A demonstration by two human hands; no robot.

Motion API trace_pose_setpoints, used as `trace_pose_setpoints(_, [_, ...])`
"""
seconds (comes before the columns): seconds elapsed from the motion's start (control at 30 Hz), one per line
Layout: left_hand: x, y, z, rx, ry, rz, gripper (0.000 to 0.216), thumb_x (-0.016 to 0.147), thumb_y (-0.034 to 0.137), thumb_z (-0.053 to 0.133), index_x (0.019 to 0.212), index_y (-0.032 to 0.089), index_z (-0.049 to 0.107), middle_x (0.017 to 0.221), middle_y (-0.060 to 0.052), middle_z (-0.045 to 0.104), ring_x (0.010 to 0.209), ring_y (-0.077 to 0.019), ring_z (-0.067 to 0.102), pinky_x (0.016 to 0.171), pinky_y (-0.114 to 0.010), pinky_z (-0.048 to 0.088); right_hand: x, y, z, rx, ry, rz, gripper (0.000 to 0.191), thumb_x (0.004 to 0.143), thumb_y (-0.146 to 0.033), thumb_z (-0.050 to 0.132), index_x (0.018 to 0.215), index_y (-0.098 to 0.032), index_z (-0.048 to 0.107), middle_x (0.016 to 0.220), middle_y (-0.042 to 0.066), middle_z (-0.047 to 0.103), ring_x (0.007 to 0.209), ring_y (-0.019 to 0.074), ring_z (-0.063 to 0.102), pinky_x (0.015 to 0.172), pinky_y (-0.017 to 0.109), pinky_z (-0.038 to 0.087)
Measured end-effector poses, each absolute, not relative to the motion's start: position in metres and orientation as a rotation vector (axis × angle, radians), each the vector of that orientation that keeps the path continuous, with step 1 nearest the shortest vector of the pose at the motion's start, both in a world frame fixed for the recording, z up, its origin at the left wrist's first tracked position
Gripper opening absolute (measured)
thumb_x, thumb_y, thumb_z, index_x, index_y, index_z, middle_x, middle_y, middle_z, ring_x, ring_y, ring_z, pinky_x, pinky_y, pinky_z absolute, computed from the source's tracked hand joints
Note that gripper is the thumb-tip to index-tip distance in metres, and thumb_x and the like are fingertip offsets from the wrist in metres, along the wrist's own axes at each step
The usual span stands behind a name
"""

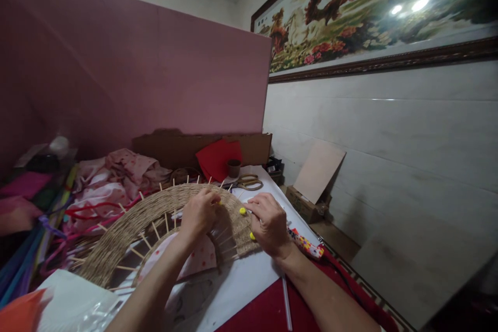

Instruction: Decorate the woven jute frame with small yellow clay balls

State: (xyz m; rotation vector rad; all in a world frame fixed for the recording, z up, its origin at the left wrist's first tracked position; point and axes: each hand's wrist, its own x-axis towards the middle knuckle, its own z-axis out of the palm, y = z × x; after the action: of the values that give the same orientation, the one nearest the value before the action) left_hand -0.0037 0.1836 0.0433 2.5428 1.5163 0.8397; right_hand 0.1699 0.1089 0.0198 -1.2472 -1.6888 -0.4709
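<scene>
A curved, fan-shaped weave of brown twine (128, 223) on thin wooden sticks lies in front of me. My left hand (200, 212) is closed in a pinch over its upper band, with a small yellow piece (220, 203) at the fingertips. My right hand (268, 223) is at the band's right end, its fingers bent together; whatever lies between them is hidden. Beside its fingertips sits a small round yellow piece (243, 211), and another yellow piece (252, 236) shows partly under the hand. Dotted pink fabric (198, 259) fills the weave's inner arc.
Scissors (249, 181) lie beyond the weave, near a small brown pot (234, 168) and red sheets (216, 158). Crumpled pink cloth (124, 171) is heaped at left. White paper (249, 290) covers part of the red tablecloth (260, 314). A clear stick (287, 303) lies near my right forearm.
</scene>
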Motion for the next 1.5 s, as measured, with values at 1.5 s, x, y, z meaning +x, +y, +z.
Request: trace_pose_setpoints(1.5, [-0.001,0.182,0.035,2.536,1.591,0.910,0.021,0.082,0.023,0.046,0.084,0.023,0.067,0.095,-0.003,0.063,0.077,-0.0175,0.059,0.062,-0.026,0.036,0.209,0.080,0.071,-1.374,-1.286,-0.033,0.027,0.086,-0.025,0.047,0.107,-0.017,0.062,0.100,0.008,0.068,0.089,0.0195,0.061,0.074,0.031,0.049])
